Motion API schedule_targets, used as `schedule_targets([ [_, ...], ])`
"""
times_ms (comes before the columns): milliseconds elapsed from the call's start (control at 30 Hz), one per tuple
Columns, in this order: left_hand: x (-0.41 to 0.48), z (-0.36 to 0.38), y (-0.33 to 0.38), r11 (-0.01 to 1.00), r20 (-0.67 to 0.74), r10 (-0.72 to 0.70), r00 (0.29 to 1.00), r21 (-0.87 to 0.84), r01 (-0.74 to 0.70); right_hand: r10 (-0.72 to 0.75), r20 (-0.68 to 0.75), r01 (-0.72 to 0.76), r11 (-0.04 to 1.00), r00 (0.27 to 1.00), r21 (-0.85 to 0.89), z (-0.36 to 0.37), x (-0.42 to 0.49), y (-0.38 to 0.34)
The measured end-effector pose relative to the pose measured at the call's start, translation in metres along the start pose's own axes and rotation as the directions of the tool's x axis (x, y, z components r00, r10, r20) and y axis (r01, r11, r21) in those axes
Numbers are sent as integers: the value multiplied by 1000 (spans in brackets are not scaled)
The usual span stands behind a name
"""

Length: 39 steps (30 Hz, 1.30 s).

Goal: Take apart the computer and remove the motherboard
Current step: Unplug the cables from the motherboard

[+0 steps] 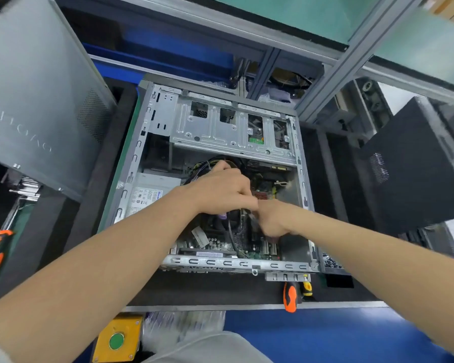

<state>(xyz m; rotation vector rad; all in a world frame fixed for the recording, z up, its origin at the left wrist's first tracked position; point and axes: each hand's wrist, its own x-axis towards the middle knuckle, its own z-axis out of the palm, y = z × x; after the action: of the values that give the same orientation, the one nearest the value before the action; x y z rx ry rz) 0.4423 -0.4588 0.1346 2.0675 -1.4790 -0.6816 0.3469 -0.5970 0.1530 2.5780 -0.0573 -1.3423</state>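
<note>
The computer case point(303, 179) lies open on its side, and the motherboard point(220, 246) is still mounted in its floor, toward 6 o'clock of the opening. Both hands work over it. The left hand point(220, 191) sits at the centre with its fingers curled tight round a bundle of black cables point(203, 166) that loops off toward 11 o'clock. The right hand point(271, 220), just at 4 o'clock of the left, has its fingers bent down onto the board; what they grip, if anything, is hidden.

The likely risk is a hard pull on a plug that is still latched, which could bend pins or crack a socket. The sharp sheet-metal edges of the case could also scrape a wrist.

The power supply point(152, 195), at 9 o'clock inside the case, carries a white label with a small blue logo, too blurred to read. Faint lettering on the grey side panel point(37, 100) at 10 o'clock is also unreadable.
</note>
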Motion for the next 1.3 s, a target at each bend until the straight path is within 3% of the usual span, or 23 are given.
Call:
schedule_targets([
  [167,5,7,4,971,-156,12,988,236,26,117,-190,-81,979,975,186,25,8,-5],
  [267,2,8,7,969,-100,23,995,245,2,244,-273,-189,959,931,212,26,10,-5],
  [467,7,11,26,830,142,-174,974,553,68,160,-433,-262,947,887,-187,19,24,10],
  [567,22,14,39,795,188,-282,941,594,120,139,-366,-283,882,920,-377,13,34,15],
  [733,45,13,44,835,221,-375,900,502,225,208,-353,-367,796,912,-481,2,38,10],
  [1067,70,33,24,788,272,-482,833,550,277,278,-264,-380,760,924,-528,-9,41,17],
  [1300,74,41,22,768,248,-488,837,577,277,298,-311,-425,739,902,-523,-3,46,17],
])
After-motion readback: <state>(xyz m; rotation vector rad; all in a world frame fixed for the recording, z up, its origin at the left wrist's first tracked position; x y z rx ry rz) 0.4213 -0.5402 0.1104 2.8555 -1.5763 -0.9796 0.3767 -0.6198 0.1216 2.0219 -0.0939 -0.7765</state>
